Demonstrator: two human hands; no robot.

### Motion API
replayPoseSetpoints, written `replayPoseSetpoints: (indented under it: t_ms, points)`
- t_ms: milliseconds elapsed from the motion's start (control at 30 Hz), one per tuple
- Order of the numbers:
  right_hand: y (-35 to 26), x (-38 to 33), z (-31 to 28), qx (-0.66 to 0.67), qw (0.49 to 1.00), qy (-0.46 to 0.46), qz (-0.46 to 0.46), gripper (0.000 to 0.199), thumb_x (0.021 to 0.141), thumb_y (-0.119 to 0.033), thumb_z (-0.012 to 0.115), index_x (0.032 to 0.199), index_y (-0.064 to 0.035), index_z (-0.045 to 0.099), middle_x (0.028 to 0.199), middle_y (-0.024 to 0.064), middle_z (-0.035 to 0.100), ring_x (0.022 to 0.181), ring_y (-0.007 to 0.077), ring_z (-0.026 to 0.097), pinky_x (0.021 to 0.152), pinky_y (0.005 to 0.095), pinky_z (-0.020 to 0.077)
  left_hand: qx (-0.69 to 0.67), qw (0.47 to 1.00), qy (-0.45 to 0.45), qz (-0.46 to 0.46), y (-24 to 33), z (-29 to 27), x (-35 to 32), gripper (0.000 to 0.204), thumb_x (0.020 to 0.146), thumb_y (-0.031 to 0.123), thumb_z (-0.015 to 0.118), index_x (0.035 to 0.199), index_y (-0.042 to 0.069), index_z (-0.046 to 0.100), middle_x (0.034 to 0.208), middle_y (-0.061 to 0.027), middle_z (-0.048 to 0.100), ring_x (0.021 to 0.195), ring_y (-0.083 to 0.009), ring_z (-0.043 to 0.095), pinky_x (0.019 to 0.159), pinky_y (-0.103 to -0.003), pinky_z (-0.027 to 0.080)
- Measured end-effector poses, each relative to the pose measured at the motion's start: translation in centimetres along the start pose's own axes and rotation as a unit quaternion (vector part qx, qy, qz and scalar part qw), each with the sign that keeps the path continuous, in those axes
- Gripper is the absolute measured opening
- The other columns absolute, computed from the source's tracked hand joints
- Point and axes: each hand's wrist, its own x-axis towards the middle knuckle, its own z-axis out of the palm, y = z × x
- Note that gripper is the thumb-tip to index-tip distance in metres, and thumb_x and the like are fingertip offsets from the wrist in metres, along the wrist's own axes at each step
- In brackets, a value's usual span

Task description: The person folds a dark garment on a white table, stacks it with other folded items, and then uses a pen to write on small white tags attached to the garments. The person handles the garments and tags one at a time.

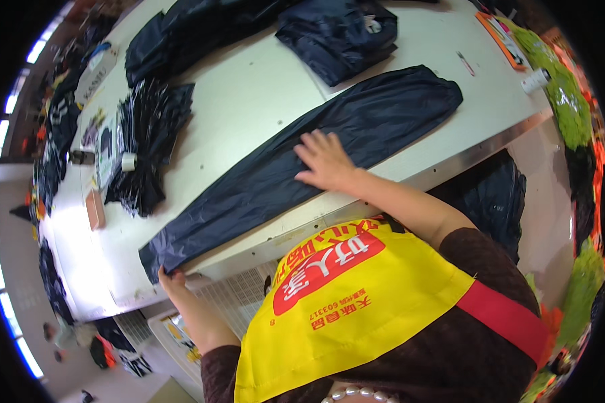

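Broad pale worktable [249,101] filling the upper view, its metal-trimmed near edge running aslant from lower left to upper right. Stretched along that near edge, a long dark navy folded garment [262,181], thin and faintly shiny, one end at the table's near left corner, the other close to the right end of the near edge. Piled dark garments [195,30] at the far edge, a smaller folded navy bundle [339,37] just beside them to the right. Crumpled glossy black heap [148,134] toward the left edge, with a small white tape roll [128,161] touching its left side. Dark fabric bag [491,195] hanging below the right end of the near edge.

Yellow apron [356,302] with a red patch and red strap low in the view, over dark brown sleeves.

Right hand [326,161] flat on the middle of the long garment, fingers spread apart, palm pressing down, gripping nothing. Left hand [170,279] at the near left corner, fingers closed together on the garment's end where it overhangs the edge, thumb side partly hidden under the cloth.

Small white cylinder [535,80] at the right edge; thin pen-like object [466,64] near it, well apart from the garment.
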Motion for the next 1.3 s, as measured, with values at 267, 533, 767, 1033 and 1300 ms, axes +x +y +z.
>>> replayPoseSetpoints:
  t_ms: [267,533,767,1033,1300]
  points:
    - [-7.2,-2.1,5.8,0.075,0.957,-0.162,-0.23,0.09,0.078,-0.061,0.053,0.14,0.0005,0.029,0.146,0.0207,0.025,0.137,0.0322,0.018,0.109,0.0494,0.0118,-0.136,0.914,-0.219,0.313,9.4,16.3,-25.0,0.039,0.076,0.017,0.06,0.11,-0.002,0.058,0.108,-0.016,0.062,0.099,-0.0306,0.06,0.089,-0.043,0.048]
    - [-8.1,-2.5,4.3,0.039,0.932,-0.184,-0.309,0.08,0.08,-0.054,0.056,0.135,0.0009,0.037,0.14,0.0214,0.036,0.129,0.0306,0.034,0.105,0.0442,0.0245,0.309,0.663,-0.467,0.497,-10.2,36.3,-48.0,0.026,0.083,0.017,0.056,0.104,0.003,0.059,0.086,-0.017,0.063,0.077,-0.0277,0.062,0.072,-0.036,0.05]
    - [-6.2,-3.5,2.2,0.053,0.921,-0.213,-0.322,0.067,0.083,-0.051,0.054,0.129,-0.0023,0.045,0.132,0.0204,0.045,0.122,0.031,0.043,0.1,0.0424,0.0325,0.507,0.373,-0.613,0.478,-36.2,40.3,-48.1,0.038,0.085,0.018,0.056,0.12,0.006,0.05,0.109,-0.0211,0.057,0.105,-0.0347,0.055,0.088,-0.043,0.044]
    - [-2.8,-5.5,-1.0,0.32,0.805,-0.481,-0.135,0.049,0.087,-0.043,0.052,0.118,-0.0059,0.057,0.115,0.0194,0.058,0.104,0.0307,0.057,0.087,0.0391,0.0446,0.514,0.245,-0.587,0.575,-28.4,33.7,-42.8,0.051,0.087,0.024,0.055,0.133,0.005,0.042,0.136,-0.0205,0.04,0.13,-0.0339,0.034,0.106,-0.045,0.027]
    - [21.1,-5.0,-6.2,-0.127,0.978,0.1,0.131,0.058,0.084,-0.045,0.054,0.126,-0.0061,0.05,0.134,0.0132,0.045,0.128,0.0288,0.035,0.104,0.0447,0.027,0.639,0.321,-0.408,0.567,-27.1,27.5,-35.1,0.071,0.085,0.051,0.051,0.14,0.01,0.033,0.144,-0.0179,0.031,0.135,-0.0331,0.026,0.108,-0.052,0.017]
